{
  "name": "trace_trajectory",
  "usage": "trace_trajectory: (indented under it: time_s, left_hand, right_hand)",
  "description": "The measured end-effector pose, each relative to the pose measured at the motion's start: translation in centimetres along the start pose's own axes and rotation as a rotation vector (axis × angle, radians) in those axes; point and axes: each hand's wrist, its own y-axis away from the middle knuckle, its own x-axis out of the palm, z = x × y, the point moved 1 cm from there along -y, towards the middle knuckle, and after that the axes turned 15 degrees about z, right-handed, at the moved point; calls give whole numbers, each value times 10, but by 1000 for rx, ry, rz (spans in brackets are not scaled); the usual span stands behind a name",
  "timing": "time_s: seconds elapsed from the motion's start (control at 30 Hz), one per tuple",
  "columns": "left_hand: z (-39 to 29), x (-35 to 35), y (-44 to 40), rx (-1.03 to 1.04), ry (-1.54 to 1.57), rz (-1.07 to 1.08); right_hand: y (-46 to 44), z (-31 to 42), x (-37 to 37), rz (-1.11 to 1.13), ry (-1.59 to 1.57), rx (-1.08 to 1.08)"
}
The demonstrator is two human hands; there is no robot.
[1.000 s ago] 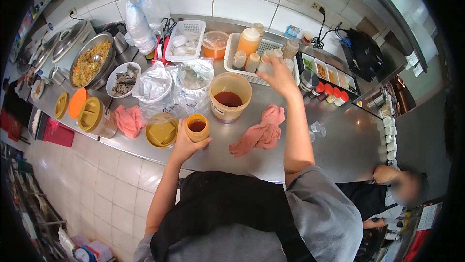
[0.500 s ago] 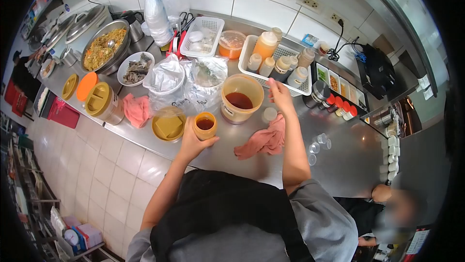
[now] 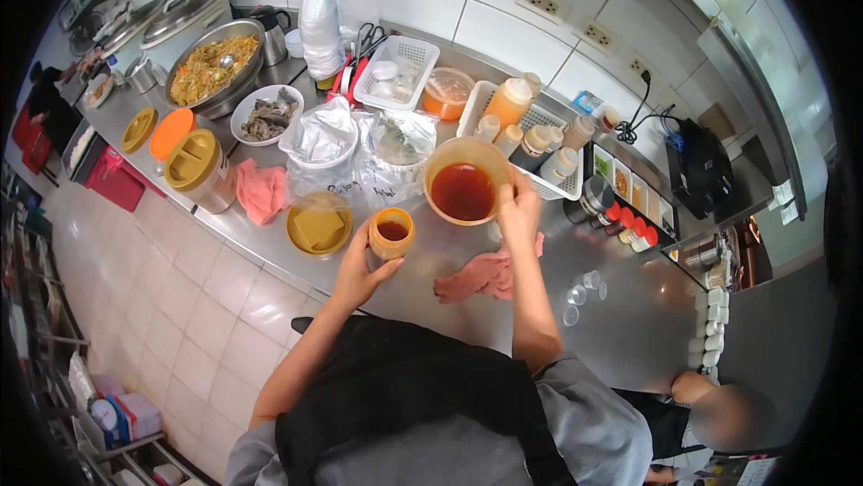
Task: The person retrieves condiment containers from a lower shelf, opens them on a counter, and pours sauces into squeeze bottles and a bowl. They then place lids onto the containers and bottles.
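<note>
My left hand is wrapped round a small jar with an orange-yellow rim and dark reddish-brown liquid inside. To its right, my right hand grips the right side of a large pale plastic tub, which looks slightly tilted toward me. Reddish-brown liquid shows in the tub; whether it has a handle under my fingers is hidden. A pink cloth lies below the tub, partly behind my right forearm. Left of the jar sits a mustard-yellow lid.
Bagged bowls and a squeeze-bottle basket stand behind the tub. Small clear cups lie to the right. Leftward are a mustard-lidded container, another pink cloth and a noodle bowl. Another person is at lower right.
My right hand has closed on the large tub's side, and the tub is now raised and tipped slightly toward me. My left hand still holds the small jar.
</note>
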Motion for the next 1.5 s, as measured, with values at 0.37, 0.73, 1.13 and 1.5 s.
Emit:
trace_trajectory:
  time_s: [0.37, 0.73, 1.13, 1.5]
  left_hand:
    - [-4, 18, -18, -14, -43, 87]
    - [-7, 18, -20, 11, -97, 89]
    - [0, 20, -20, 13, -75, 103]
    - [2, 19, -20, 14, -118, 105]
  right_hand:
    - [-1, 93, -43, -246, 128, -310]
    - [10, 104, -33, -248, 263, -474]
    - [15, 117, -28, -235, 288, -532]
    - [15, 121, -29, -256, 297, -599]
